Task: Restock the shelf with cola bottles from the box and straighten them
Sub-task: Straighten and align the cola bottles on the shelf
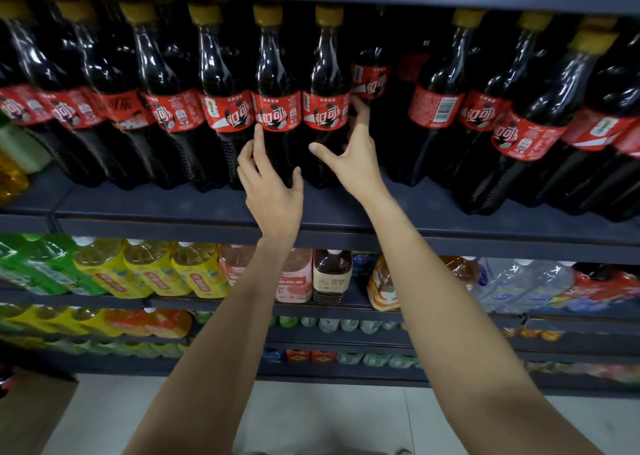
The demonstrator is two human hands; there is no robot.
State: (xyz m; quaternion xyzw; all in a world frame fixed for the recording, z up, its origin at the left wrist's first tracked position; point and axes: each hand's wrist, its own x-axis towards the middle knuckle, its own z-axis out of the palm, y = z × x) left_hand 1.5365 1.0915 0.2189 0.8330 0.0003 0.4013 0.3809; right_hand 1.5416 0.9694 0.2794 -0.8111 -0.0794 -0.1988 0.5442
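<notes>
A row of dark cola bottles with red labels and yellow caps stands along the dark shelf [346, 208]. My left hand [270, 180] is in front of one front bottle [277, 73], its fingers loosely spread, a fingertip touching the label's lower edge. My right hand [353, 153] reaches around the neighbouring front bottle [327, 73], thumb at its front, fingers passing its right side toward a bottle set further back [372, 73]. Neither hand plainly grips a bottle. Right of that lies a gap in the front row.
More cola bottles [436, 101] fill the shelf's right end. Lower shelves [311, 310] hold yellow, green, pink and clear drink bottles. A cardboard box [31, 409] sits on the floor at the lower left. Pale floor tiles lie below.
</notes>
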